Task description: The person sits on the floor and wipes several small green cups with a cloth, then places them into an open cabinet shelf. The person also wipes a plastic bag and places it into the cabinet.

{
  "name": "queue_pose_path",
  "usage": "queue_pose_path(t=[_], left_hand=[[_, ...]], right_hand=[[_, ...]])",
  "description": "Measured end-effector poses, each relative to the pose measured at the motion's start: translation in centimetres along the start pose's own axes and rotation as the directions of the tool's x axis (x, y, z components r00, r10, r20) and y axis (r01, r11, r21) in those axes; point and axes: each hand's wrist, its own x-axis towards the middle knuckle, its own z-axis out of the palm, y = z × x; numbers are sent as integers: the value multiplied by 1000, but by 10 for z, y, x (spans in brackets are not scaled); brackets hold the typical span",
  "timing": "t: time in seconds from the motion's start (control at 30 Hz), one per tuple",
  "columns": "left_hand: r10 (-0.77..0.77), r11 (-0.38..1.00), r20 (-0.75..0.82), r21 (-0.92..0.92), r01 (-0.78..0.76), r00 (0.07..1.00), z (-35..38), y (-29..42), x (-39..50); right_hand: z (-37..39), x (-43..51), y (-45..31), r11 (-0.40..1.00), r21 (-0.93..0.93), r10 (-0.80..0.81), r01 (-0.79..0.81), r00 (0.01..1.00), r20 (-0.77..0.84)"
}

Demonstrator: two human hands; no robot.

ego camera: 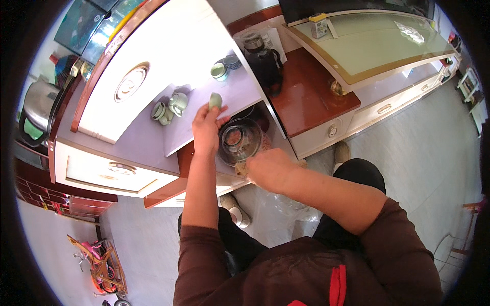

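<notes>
My left hand [205, 128] grips a small pale green cup [215, 100] in front of the cabinet shelf [241, 86]. In my right hand [272, 170] is a bunched brown cloth [241, 169], its ends showing on both sides of the fist. Just beyond the cloth, a clear glass bowl or lid [245, 151] with a round knob-like centre sits in the lower compartment. A green teapot [178, 104] and a few matching green cups [162, 113] stand on the shelf left of my left hand. Farther back on it are a green-rimmed cup [218, 71] and patterned bowls [231, 62].
A dark coffee maker [264, 63] stands on the red-brown cabinet top [306, 91] at right. Beyond it is a glass-topped stand [383, 46] with a small box [318, 26]. A steel pot [40, 103] is at far left. Clear plastic [287, 210] lies between my feet.
</notes>
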Motion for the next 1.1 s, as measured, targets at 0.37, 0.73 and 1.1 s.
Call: queue_pose_path(t=[0.37, 0.73, 1.1], left_hand=[[377, 290, 50, 942, -169, 925, -9, -27, 194], [143, -60, -180, 980, 190, 973, -67, -47, 179], [240, -64, -207, 972, 228, 948, -62, -37, 176]], right_hand=[[7, -6, 7, 997, 72, -1, 8, 995, -97], [12, -11, 5, 994, 101, -27, 46, 983, -179], [15, -3, 3, 994, 97, -48, 57, 995, -90]])
